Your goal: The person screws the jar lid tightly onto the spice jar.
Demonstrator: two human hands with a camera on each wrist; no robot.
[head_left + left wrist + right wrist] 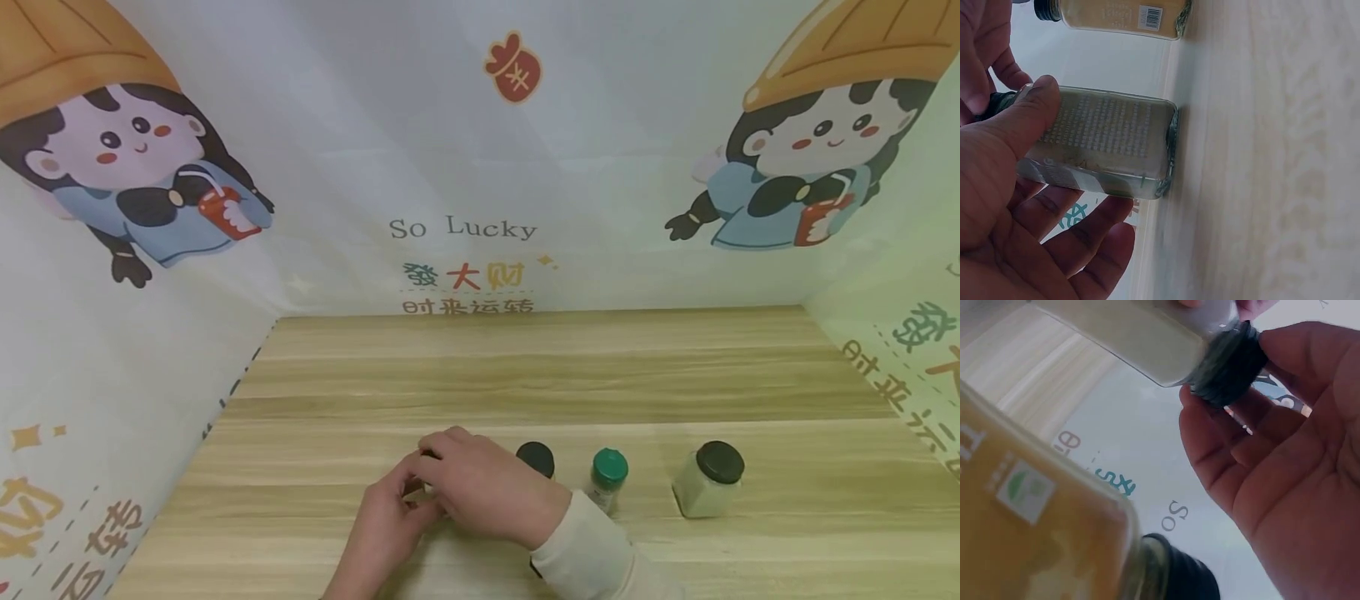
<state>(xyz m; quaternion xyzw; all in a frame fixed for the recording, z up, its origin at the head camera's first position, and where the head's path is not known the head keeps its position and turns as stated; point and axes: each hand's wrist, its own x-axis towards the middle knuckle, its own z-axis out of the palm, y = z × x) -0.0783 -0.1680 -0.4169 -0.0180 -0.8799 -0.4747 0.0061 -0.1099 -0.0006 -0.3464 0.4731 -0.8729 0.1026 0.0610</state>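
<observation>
A clear square-sided seasoning jar with pale contents stands on the table, its base at the wood in the left wrist view. My left hand grips its body, thumb on one face and fingers round the other side. The jar's black lid is on its neck, and my right hand holds it between thumb and fingers. From the head view the two hands hide nearly all of this jar. Close to the right hand stands a second jar with yellowish contents and a black lid.
Right of the hands stand a green-capped bottle and a square jar with pale contents and a black lid. Printed cloth walls the wooden table at the back and both sides.
</observation>
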